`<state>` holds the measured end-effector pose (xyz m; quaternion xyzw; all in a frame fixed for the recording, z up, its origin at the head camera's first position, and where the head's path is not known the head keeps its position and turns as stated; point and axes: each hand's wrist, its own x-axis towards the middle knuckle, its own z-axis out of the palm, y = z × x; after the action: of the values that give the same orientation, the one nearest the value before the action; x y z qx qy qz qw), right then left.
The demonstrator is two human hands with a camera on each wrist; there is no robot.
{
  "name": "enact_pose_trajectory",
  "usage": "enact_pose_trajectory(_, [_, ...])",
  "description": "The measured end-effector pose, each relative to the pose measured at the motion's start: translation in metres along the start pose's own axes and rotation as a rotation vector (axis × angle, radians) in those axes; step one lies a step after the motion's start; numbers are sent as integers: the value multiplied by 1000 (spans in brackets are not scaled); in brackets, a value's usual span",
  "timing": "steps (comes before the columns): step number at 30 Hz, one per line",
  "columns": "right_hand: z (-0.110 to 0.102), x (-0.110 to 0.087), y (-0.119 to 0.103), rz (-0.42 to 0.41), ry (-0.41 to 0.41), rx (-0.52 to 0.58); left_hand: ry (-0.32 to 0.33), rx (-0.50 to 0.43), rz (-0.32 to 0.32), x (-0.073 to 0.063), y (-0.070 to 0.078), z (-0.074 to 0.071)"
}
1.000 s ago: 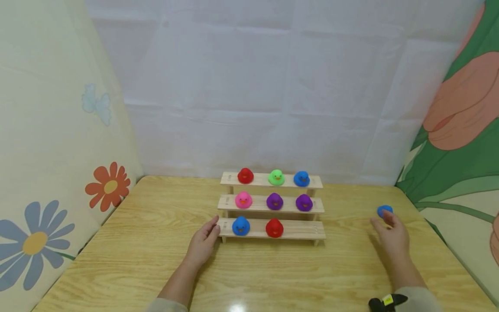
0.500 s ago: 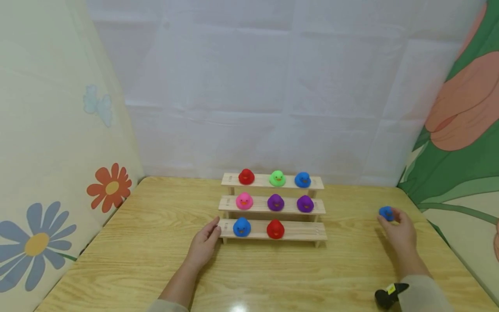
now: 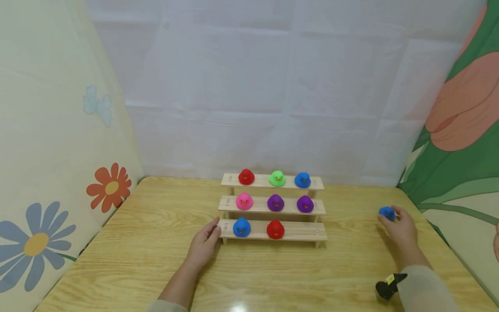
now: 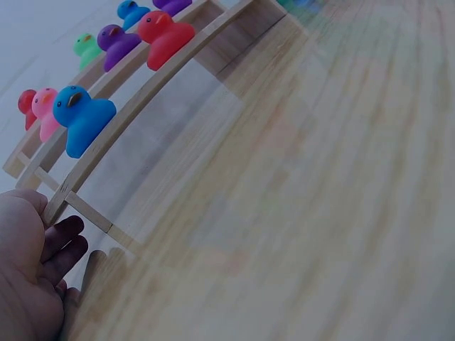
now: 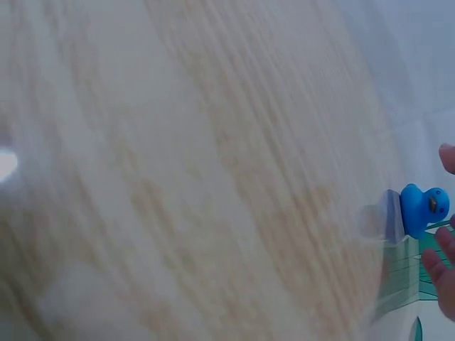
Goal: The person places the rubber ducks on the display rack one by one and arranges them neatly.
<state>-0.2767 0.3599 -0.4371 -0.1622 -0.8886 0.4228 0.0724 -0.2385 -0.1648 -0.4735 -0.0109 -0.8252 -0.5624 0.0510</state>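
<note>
At the left end of the lowest step of a three-tier wooden display stand (image 3: 300, 231), my left hand (image 3: 203, 243) holds the board's edge. Its thumb is against the board end and its fingers bend underneath in the left wrist view. Far to the right, my right hand (image 3: 405, 232) has thumb and index finger on either side of a blue rubber duck (image 3: 387, 213), pinching it low at the tabletop. In the right wrist view only its fingertips (image 5: 444, 245) show beside that duck. On the lowest step sit another blue duck (image 3: 241, 227) and a red duck (image 3: 275, 229).
The middle step bears a pink duck (image 3: 244, 201) and two purple ducks. Red, green (image 3: 277, 178) and blue ducks stand on the top step. A white cloth (image 3: 253, 86) hangs behind the wooden table (image 3: 296, 277); flower-printed panels (image 3: 39, 151) flank it.
My right hand has shifted slightly right and closed its thumb and index finger about the blue duck, whose face now shows. The left hand and the stand have stayed in place.
</note>
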Motion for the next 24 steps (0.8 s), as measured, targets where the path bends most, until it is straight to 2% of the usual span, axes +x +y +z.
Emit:
enact_pose_trajectory(10, [-2,6,1,30,-63,18,-3,-8,-19,1,-2,1])
enact_pose_trajectory(24, [-6,12,2,10,-109,-3,1,-3,-14,-1,1,0])
